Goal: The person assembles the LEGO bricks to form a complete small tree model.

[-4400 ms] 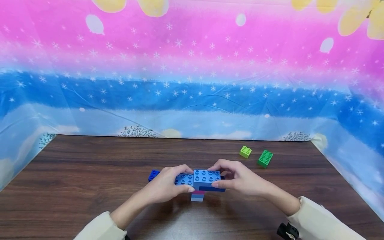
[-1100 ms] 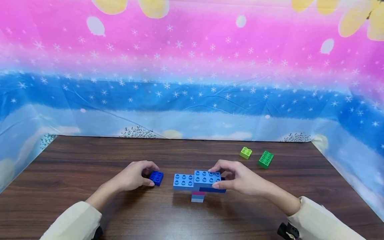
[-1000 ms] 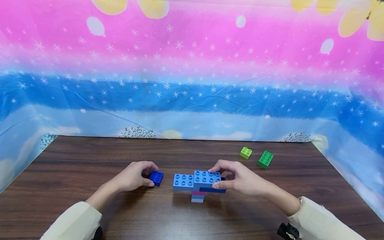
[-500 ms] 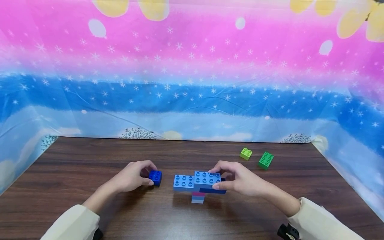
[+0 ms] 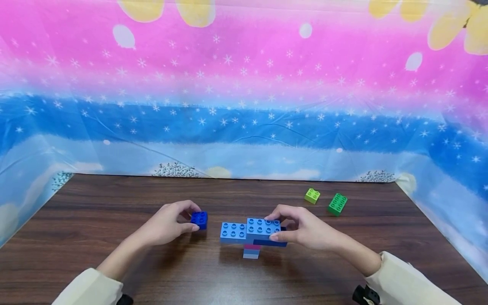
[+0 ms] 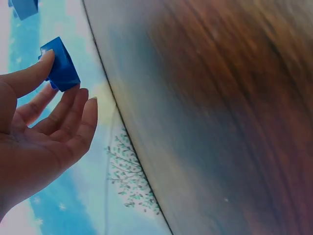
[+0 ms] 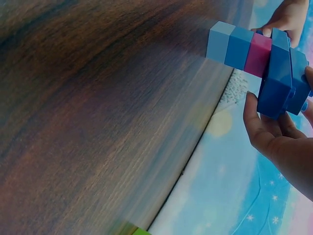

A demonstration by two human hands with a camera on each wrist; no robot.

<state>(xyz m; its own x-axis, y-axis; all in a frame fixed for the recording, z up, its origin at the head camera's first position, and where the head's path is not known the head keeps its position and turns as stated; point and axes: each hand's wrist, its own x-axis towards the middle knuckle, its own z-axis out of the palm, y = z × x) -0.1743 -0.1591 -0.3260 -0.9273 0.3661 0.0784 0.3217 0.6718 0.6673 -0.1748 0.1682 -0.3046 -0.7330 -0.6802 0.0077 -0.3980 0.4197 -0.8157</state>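
My left hand (image 5: 164, 224) pinches a small dark blue toy brick (image 5: 199, 220) between thumb and fingers, studs up. In the left wrist view this brick (image 6: 63, 71) appears held clear of the tabletop. To its right stands a brick build: two light blue bricks (image 5: 263, 226) on top at different heights, a dark blue brick (image 5: 271, 242) below right, and a narrow column with a pink brick (image 5: 251, 247) beneath. My right hand (image 5: 310, 228) grips the build's right end, thumb in front, fingers behind. The right wrist view shows the column's pale blue end brick (image 7: 219, 41).
A lime green brick (image 5: 312, 195) and a longer green brick (image 5: 337, 204) lie at the back right of the brown wooden table (image 5: 114, 199). A patterned cloth (image 5: 244, 127) hangs along the back and sides.
My left hand has gone from the build's left part to the dark blue brick, drawn it slightly left, then raised it a little. My right hand keeps its grip on the build.
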